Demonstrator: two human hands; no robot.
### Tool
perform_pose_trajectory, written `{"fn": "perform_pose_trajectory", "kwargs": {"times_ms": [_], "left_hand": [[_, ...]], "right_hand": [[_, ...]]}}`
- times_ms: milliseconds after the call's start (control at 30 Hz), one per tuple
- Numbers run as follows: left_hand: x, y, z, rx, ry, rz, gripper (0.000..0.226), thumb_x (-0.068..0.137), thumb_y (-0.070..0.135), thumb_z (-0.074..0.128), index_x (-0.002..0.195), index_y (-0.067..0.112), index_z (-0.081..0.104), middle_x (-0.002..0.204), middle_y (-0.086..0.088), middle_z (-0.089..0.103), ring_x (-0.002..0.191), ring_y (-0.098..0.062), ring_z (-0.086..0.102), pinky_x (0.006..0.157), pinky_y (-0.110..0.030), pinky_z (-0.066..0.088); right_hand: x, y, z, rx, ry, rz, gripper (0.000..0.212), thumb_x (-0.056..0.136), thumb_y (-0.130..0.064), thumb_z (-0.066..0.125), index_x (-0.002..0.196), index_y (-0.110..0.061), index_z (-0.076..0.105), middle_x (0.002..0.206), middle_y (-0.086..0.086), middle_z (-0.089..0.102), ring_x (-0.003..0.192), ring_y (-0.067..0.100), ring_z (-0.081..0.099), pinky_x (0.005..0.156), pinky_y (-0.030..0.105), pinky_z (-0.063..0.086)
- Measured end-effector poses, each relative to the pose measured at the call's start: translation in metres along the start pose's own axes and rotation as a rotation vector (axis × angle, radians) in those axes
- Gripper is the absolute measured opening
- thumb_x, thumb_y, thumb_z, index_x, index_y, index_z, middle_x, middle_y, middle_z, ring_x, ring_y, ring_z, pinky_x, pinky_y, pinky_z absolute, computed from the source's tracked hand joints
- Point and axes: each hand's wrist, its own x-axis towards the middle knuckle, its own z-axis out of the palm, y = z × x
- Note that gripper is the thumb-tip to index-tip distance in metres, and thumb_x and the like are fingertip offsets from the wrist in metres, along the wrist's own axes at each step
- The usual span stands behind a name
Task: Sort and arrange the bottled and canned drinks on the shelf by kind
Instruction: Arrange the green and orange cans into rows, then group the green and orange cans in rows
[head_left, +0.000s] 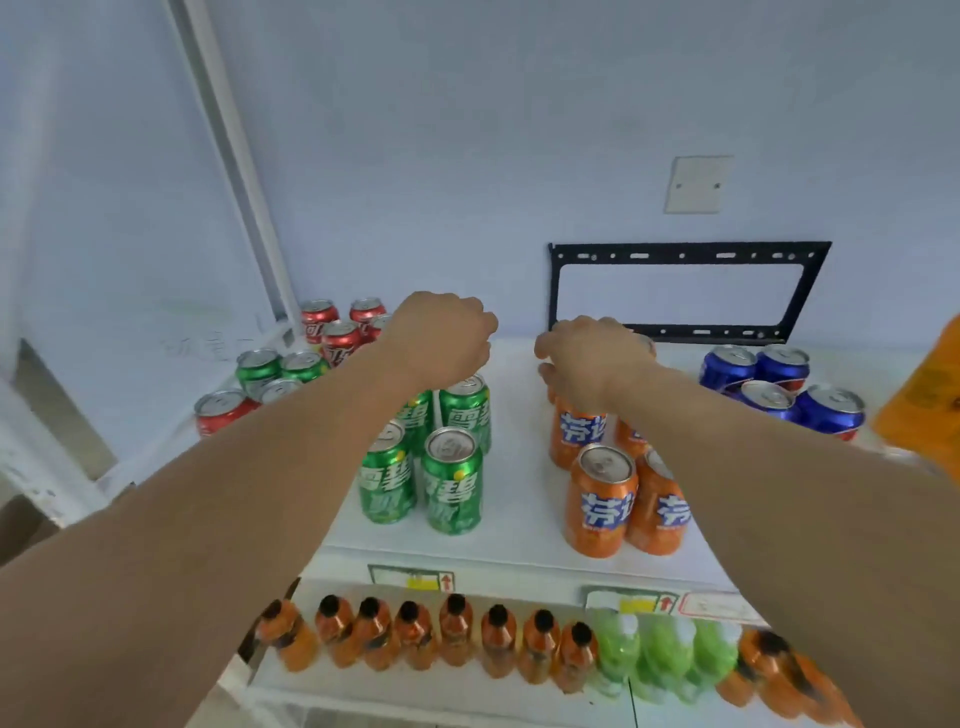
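Your left hand (441, 338) hovers with its fingers curled under, over the back of a cluster of four green aluminium soda cans (451, 480) standing upright on the white top shelf (519, 499); you cannot tell if it grips anything. Your right hand (592, 358) is cupped over the rear of four orange aluminium soda cans (600, 501), fingers bent down around a can top, contact unclear. Beyond your left wrist: red cola cans (340, 338) and more green cans (258, 366). Right of your right forearm: four blue cans (782, 389). Below both forearms, on the lower shelf, orange plastic bottles with black caps (454, 631) stand in a row, pale green bottles (665, 654) beside them.
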Motion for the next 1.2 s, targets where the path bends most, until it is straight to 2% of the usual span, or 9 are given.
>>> {"fn": "perform_pose_trajectory", "kwargs": {"times_ms": [100, 200, 367, 533, 633, 733, 967, 1067, 1200], "left_hand": [[-0.044, -0.009, -0.01, 0.014, -0.005, -0.017, 0.031, 0.101, 0.031, 0.036, 0.107, 0.013, 0.06, 0.102, -0.004, 0.061, 0.091, -0.026, 0.061, 0.061, -0.034, 0.035], [-0.082, -0.026, -0.016, -0.013, 0.003, -0.064, 0.032, 0.1, 0.033, 0.036, 0.108, 0.015, 0.061, 0.106, -0.003, 0.063, 0.095, -0.026, 0.063, 0.064, -0.035, 0.044], [-0.135, -0.063, -0.021, -0.122, 0.007, -0.244, 0.03, 0.098, 0.035, 0.042, 0.108, 0.015, 0.062, 0.105, -0.004, 0.064, 0.094, -0.027, 0.063, 0.067, -0.034, 0.046], [-0.168, -0.114, 0.004, -0.206, -0.057, -0.402, 0.03, 0.099, 0.041, 0.041, 0.108, 0.019, 0.06, 0.102, -0.001, 0.061, 0.095, -0.023, 0.061, 0.071, -0.036, 0.049], [-0.174, -0.146, 0.03, -0.341, -0.134, -0.534, 0.036, 0.098, 0.046, 0.044, 0.121, 0.023, 0.059, 0.117, 0.0, 0.06, 0.104, -0.021, 0.059, 0.076, -0.036, 0.047], [-0.17, -0.176, 0.062, -0.61, -0.195, -0.68, 0.048, 0.095, 0.052, 0.051, 0.136, 0.026, 0.05, 0.139, 0.001, 0.05, 0.121, -0.022, 0.053, 0.092, -0.037, 0.044], [-0.15, -0.211, 0.118, -0.943, -0.272, -0.781, 0.07, 0.091, 0.053, 0.059, 0.149, 0.02, 0.036, 0.154, -0.006, 0.04, 0.134, -0.026, 0.045, 0.102, -0.035, 0.037], [-0.143, -0.223, 0.137, -1.047, -0.328, -0.796, 0.069, 0.091, 0.054, 0.06, 0.149, 0.023, 0.037, 0.154, -0.005, 0.04, 0.135, -0.025, 0.044, 0.104, -0.035, 0.037], [-0.135, -0.23, 0.156, -1.266, -0.395, -0.802, 0.067, 0.09, 0.052, 0.063, 0.148, 0.027, 0.039, 0.155, -0.006, 0.037, 0.137, -0.024, 0.042, 0.103, -0.032, 0.036]], "right_hand": [[-0.009, -0.037, -0.011, -0.003, 0.046, -0.052, 0.036, 0.101, -0.034, 0.035, 0.127, -0.02, 0.055, 0.124, 0.004, 0.057, 0.111, 0.026, 0.053, 0.086, 0.038, 0.039], [-0.012, -0.07, -0.018, 0.004, 0.076, -0.086, 0.032, 0.099, -0.032, 0.039, 0.124, -0.02, 0.056, 0.12, 0.004, 0.058, 0.108, 0.027, 0.054, 0.076, 0.035, 0.034], [0.001, -0.12, -0.027, 0.086, 0.069, -0.118, 0.034, 0.098, -0.031, 0.037, 0.123, -0.019, 0.057, 0.117, 0.006, 0.059, 0.107, 0.027, 0.054, 0.086, 0.038, 0.04], [0.038, -0.164, -0.033, 0.292, 0.044, -0.081, 0.029, 0.097, -0.034, 0.043, 0.116, -0.019, 0.059, 0.115, 0.006, 0.061, 0.104, 0.027, 0.056, 0.083, 0.037, 0.044], [0.072, -0.191, -0.031, 0.515, -0.037, -0.029, 0.032, 0.094, -0.041, 0.051, 0.119, -0.022, 0.058, 0.119, 0.003, 0.063, 0.106, 0.025, 0.058, 0.087, 0.038, 0.049], [0.105, -0.211, -0.026, 0.737, -0.1, 0.068, 0.039, 0.092, -0.047, 0.057, 0.121, -0.021, 0.055, 0.115, 0.002, 0.064, 0.097, 0.02, 0.057, 0.079, 0.032, 0.045], [0.159, -0.223, -0.006, 0.942, -0.179, 0.18, 0.028, 0.087, -0.056, 0.061, 0.089, -0.028, 0.057, 0.083, -0.011, 0.06, 0.08, 0.011, 0.058, 0.063, 0.025, 0.039], [0.179, -0.221, 0.007, 0.995, -0.228, 0.217, 0.038, 0.086, -0.06, 0.059, 0.08, -0.023, 0.057, 0.076, -0.007, 0.059, 0.076, 0.014, 0.058, 0.064, 0.027, 0.04], [0.202, -0.225, 0.02, 1.087, -0.401, 0.256, 0.067, 0.078, -0.071, 0.059, 0.117, -0.017, 0.059, 0.1, -0.001, 0.062, 0.084, 0.014, 0.055, 0.075, 0.03, 0.044]]}}
